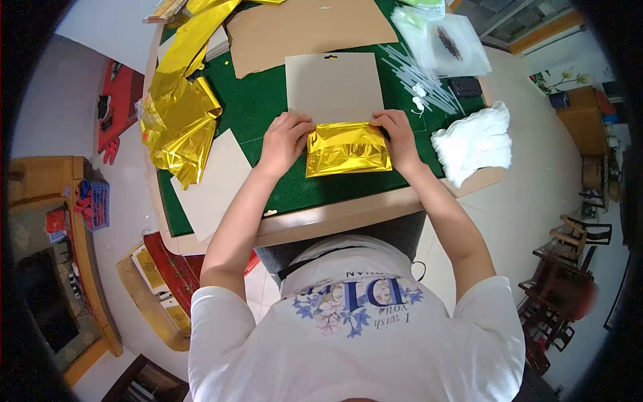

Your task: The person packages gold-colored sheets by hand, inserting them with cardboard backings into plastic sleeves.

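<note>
A piece of shiny gold foil [349, 157] lies over the lower part of a grey-beige card [333, 87] that has a hang slot at its far edge. My left hand [284, 142] is closed on the left upper corner of the foil, where it meets the card. At the opposite corner, my right hand [400, 141] grips the foil with bent fingers and the thumb close to its edge. The foil's near edge hangs toward the table's front. What lies beneath the foil is hidden.
Crumpled gold foil [177, 120] and another card [214, 184] lie left on the green table mat [251, 100]. Brown cardboard [308, 30] is at the back. Clear sticks [422, 77], a plastic bag [455, 50], a black box [465, 87] and white cloth-like material [474, 144] lie right.
</note>
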